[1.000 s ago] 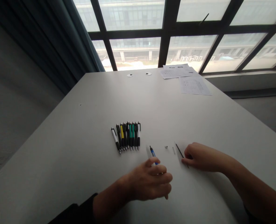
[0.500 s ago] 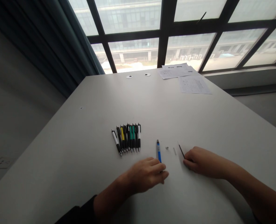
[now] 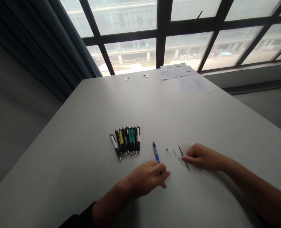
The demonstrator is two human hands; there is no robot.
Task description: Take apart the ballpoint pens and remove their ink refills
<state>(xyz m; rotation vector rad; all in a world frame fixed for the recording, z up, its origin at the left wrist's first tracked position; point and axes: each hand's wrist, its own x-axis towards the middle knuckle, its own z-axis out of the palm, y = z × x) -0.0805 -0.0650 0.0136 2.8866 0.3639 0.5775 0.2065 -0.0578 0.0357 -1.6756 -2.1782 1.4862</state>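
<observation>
The left fingers (image 3: pixel 156 167) curl closed around the lower end of a blue pen (image 3: pixel 156 152) and seem to hold it, hiding that end; the pen slants away from them over the counter (image 3: pixel 83 158), its dark far end free. It looks light and stiff, with a smooth barrel that may slip, so the middle of the barrel seems the surest place to hold it. The right fingers (image 3: pixel 189 154) are bent, their tips against a thin black refill (image 3: pixel 184 157); whether they pinch it or merely touch it, I cannot tell. It looks light and slender, likely to flex or roll, so a fingertip pinch near its middle should suit it best. Just left of the right fingers lies a small pale tube (image 3: pixel 174 152); a little farther left, close beyond the left fingers, sits a tiny dark part (image 3: pixel 166 149), too small to make out, which would need a careful pinch. Farther left of the left fingers lies a tight row of pens (image 3: pixel 125 142) with white, black, yellow and green barrels, tips toward the person. Well beyond the right fingers, printed papers (image 3: pixel 192 85) lie near the counter's far edge, below a large window (image 3: pixel 164 31).
</observation>
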